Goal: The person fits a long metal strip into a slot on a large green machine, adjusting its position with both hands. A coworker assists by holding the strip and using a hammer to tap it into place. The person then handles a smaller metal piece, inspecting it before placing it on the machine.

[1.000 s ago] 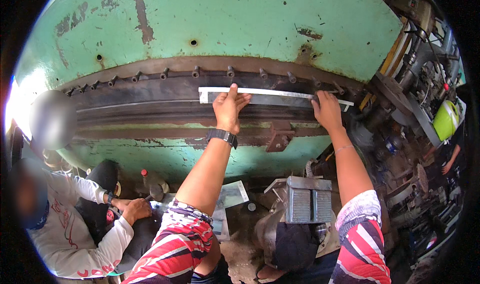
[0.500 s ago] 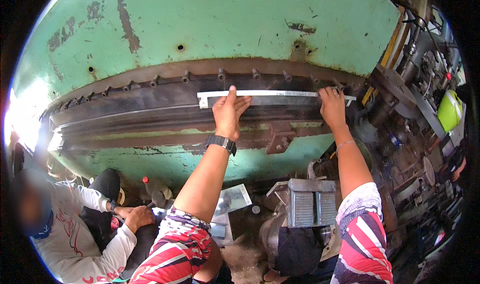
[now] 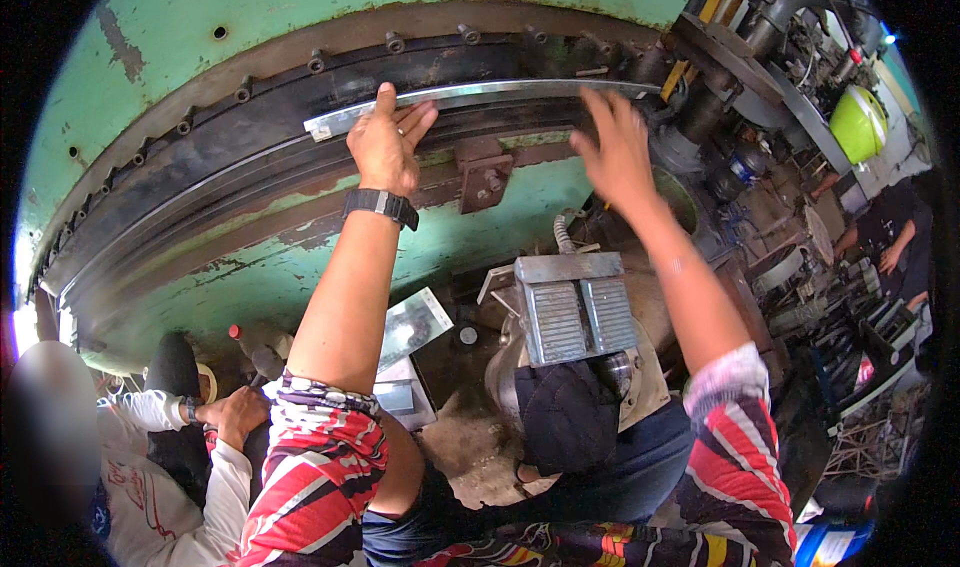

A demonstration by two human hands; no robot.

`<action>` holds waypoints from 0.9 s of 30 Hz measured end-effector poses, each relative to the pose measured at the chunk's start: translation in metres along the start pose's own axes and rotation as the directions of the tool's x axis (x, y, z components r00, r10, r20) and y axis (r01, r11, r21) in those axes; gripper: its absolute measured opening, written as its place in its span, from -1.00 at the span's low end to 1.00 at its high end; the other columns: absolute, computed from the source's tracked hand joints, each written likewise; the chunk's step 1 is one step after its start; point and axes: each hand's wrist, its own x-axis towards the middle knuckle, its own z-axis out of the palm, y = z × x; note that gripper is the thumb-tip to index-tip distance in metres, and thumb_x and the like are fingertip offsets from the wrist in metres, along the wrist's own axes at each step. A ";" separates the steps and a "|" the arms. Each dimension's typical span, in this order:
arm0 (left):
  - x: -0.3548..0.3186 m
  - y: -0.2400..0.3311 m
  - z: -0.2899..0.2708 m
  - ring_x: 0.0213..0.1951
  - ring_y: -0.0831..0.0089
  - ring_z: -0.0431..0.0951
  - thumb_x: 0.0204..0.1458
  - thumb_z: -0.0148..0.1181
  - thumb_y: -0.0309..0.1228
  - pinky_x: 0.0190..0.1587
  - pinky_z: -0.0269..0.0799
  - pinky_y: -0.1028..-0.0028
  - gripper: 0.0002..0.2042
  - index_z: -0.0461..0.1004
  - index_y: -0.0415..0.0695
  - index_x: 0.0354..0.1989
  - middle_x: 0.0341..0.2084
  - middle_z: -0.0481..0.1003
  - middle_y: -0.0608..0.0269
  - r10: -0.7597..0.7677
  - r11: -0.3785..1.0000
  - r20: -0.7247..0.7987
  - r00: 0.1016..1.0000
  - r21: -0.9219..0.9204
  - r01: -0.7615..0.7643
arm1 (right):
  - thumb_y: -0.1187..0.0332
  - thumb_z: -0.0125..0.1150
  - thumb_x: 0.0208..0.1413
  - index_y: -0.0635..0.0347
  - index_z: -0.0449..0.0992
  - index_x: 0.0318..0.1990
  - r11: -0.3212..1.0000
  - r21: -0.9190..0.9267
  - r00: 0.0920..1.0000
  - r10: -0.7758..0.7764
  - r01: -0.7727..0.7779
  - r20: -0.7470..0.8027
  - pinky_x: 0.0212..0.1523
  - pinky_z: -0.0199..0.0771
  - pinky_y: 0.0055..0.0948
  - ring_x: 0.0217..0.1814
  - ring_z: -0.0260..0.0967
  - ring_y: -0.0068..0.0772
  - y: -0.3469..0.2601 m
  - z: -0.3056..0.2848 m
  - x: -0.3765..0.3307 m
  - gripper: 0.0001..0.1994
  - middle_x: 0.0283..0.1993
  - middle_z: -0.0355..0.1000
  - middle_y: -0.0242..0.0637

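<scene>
A long, narrow, bent metal strip (image 3: 480, 93) lies along the dark jaws of a green press brake (image 3: 540, 187). My left hand (image 3: 388, 152), with a black watch at its wrist, holds the strip near its left end. The thumb crosses the strip's face and the fingers stretch out along its lower edge. Close to the strip's right end, my right hand (image 3: 615, 157) is raised with fingers apart, blurred by motion, and nothing shows in it. Its fingertips overlap the strip in view; whether they touch it I cannot tell.
Below the machine stands a grey double foot pedal (image 3: 570, 307) with a dark cloth (image 3: 565, 417) beside it. Flat metal sheets (image 3: 412, 327) lie left of it. A co-worker in a white sleeve (image 3: 215, 492) sits at lower left. Machinery and a green container (image 3: 858, 125) fill the right.
My right hand has let go of the strip's right end and opened. My left hand stays at the strip. The whole view has shifted, moving the machine up and left in the picture.
</scene>
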 end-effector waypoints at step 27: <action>0.006 -0.006 -0.014 -0.24 0.09 0.68 0.30 0.21 -0.31 -0.13 0.73 0.22 -0.69 0.33 -0.35 -0.23 -0.27 0.50 -0.05 -0.036 0.991 -0.020 0.999 -0.133 0.033 | 0.41 0.28 0.13 0.42 0.65 -0.16 0.998 0.068 0.935 -0.006 -0.019 0.354 0.07 0.32 -0.07 -0.02 0.41 -0.03 -0.179 -0.117 -0.224 -0.78 0.00 0.55 -0.10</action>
